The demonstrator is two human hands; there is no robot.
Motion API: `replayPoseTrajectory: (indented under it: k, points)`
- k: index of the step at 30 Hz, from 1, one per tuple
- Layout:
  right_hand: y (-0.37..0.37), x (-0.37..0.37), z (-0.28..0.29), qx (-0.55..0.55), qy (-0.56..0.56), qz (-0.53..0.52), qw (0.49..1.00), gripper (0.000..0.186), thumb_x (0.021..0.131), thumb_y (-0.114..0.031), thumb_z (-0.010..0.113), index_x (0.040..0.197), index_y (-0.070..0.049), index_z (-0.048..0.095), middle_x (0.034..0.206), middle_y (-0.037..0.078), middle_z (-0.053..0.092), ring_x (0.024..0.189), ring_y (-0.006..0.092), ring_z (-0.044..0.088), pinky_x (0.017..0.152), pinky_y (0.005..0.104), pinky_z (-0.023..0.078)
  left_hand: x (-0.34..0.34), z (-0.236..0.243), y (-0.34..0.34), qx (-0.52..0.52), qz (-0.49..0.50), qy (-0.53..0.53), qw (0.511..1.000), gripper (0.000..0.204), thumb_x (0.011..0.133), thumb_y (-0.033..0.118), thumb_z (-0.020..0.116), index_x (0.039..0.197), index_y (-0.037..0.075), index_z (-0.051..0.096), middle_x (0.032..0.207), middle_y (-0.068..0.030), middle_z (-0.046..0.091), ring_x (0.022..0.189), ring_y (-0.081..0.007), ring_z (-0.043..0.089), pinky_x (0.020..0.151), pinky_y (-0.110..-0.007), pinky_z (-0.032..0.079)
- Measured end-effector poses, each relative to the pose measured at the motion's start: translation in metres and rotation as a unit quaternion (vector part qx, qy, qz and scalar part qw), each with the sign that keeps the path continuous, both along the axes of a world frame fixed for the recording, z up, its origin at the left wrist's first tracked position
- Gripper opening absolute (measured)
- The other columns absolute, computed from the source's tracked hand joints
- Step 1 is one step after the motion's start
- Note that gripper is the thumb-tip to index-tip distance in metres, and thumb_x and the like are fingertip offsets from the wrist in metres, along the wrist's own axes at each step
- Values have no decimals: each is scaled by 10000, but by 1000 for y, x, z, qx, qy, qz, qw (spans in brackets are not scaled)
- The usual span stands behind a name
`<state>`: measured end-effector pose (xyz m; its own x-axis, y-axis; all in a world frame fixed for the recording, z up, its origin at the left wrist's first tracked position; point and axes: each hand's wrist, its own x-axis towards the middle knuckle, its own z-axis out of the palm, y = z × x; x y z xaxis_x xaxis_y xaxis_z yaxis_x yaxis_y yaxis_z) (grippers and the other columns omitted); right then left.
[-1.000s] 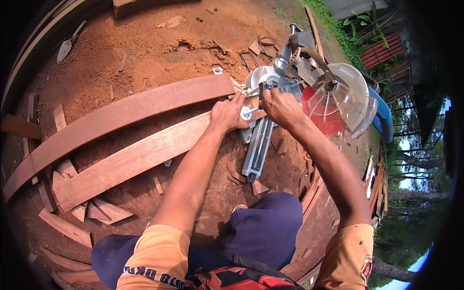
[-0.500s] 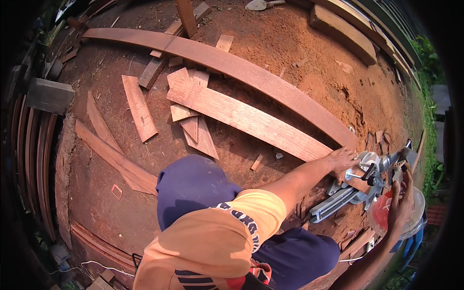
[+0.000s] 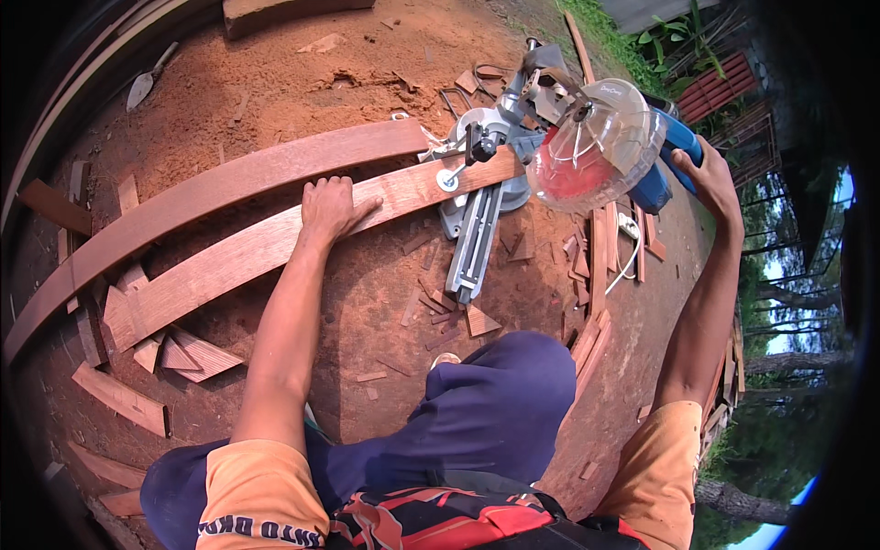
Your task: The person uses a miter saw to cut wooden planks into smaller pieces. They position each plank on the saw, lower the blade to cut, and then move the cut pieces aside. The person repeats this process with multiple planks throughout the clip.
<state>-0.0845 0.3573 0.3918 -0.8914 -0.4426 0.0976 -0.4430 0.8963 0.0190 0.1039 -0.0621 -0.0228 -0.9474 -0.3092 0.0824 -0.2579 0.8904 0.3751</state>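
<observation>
While left hand (image 3: 332, 211) grips plank (image 3: 243, 252), right hand (image 3: 715, 190) clasps blue saw handle (image 3: 680, 139). Clamp disc (image 3: 447, 181) — over plank.

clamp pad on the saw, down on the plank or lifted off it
Down: the round pad sits against the plank, with no gap visible.

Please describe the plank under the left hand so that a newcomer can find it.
Find the saw, at right. From there, the plank runs left beneath the left hand. Unlike the longer, darker board beside it, it bears a white disc.
</observation>
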Motion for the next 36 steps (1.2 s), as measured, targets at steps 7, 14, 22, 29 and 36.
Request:
replayPoseTrajectory:
  k: [7,14,22,29,36]
  points:
    - [-20,84,-71,81,-9,-30,996,574,710,-230,837,1237,-67,677,958,241,733,908,420,718,851,477,549,9,-7,-11,27,16,-4,999,702,975,655,532,886,-14,726,846,-246,735,836,-409,735,745,-521,567]
    - [-12,173,-173,61,102,-61,991,372,717,-86,769,1028,-59,565,938,203,669,941,431,663,799,535,526,6,-2,-11,27,24,-14,999,664,964,629,573,858,-3,749,804,-219,743,789,-375,749,705,-482,584]
    - [1,207,-239,47,112,-34,992,540,751,-109,794,1243,-6,596,1220,196,671,1111,394,635,951,477,502,4,-1,-10,31,18,-5,999,637,963,612,577,885,0,736,817,-224,743,801,-381,747,725,-488,585]
    - [3,202,-255,6,89,10,996,561,732,-138,810,1228,12,595,1246,207,664,1131,405,626,1002,471,471,5,2,-10,38,20,-1,999,628,959,604,590,886,-2,736,822,-228,742,800,-377,747,723,-488,583]
    - [-14,199,-244,-63,35,-17,997,502,730,-130,818,1189,-26,644,1155,194,682,1118,411,623,975,485,471,5,2,-14,72,15,-22,997,657,977,612,551,889,-16,719,842,-251,733,830,-413,732,736,-525,567]
